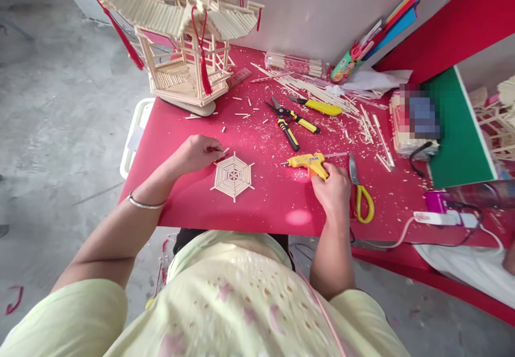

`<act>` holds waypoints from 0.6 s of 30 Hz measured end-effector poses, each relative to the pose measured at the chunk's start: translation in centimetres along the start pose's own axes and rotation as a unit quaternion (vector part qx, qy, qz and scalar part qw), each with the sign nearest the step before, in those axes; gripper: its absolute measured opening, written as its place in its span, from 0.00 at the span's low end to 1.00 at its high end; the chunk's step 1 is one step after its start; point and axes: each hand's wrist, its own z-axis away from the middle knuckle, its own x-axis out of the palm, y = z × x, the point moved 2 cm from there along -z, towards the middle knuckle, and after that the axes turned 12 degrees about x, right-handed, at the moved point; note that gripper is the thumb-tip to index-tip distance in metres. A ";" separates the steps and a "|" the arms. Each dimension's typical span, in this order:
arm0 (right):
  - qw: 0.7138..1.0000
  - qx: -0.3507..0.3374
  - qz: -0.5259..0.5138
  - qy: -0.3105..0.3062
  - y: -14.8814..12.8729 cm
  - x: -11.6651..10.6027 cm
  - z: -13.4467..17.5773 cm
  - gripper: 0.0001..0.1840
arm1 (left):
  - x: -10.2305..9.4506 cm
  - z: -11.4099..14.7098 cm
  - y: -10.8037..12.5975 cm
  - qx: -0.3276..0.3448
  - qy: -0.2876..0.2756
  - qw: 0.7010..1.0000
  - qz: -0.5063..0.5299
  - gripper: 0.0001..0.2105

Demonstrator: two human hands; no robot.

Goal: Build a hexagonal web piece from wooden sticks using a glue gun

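Observation:
A flat hexagonal lattice of thin wooden sticks (233, 176) lies on the red tabletop (193, 207) in front of me. My left hand (200, 152), at its upper left, pinches a short wooden stick (226, 150) close to the lattice's edge. On the other side, my right hand (335, 186) is wrapped round the handle of a yellow hot glue gun (306, 162). The gun's nozzle points left, toward the lattice, and is apart from it. Scissors with yellow handles (364, 202) lie just right of my right hand.
A wooden stick pavilion (189, 73) with red tassels stands at the back left. Behind the glue gun lie pruning shears (286, 124), a yellow utility knife (322, 106) and many loose sticks (314, 86). A white power strip (442, 218) with cables sits at the right.

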 end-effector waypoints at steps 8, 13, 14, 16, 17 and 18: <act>0.965 0.074 -0.192 -0.161 -3.2 -2.9 2.5 0.11 | -0.5 2.4 -0.1 -0.030 -0.073 0.994 0.080 0.13; 0.941 -0.002 -0.252 -0.224 -6.0 -4.1 3.5 0.17 | -1.8 2.7 0.3 -0.039 0.008 0.999 0.027 0.14; 0.950 -0.013 -0.232 -0.208 -6.5 -4.2 3.5 0.21 | -2.1 2.6 0.5 -0.044 0.031 0.998 0.017 0.14; 0.973 -0.031 -0.172 -0.152 -7.3 -4.2 3.2 0.27 | -2.6 1.9 0.9 -0.044 0.047 0.998 0.019 0.13; 0.982 -0.043 -0.142 -0.121 -7.7 -4.1 3.0 0.28 | -2.7 1.5 1.1 -0.040 0.042 0.998 0.025 0.13; 0.987 -0.058 -0.116 -0.091 -8.1 -4.1 2.8 0.29 | -2.7 1.0 1.2 -0.035 0.034 0.998 0.031 0.13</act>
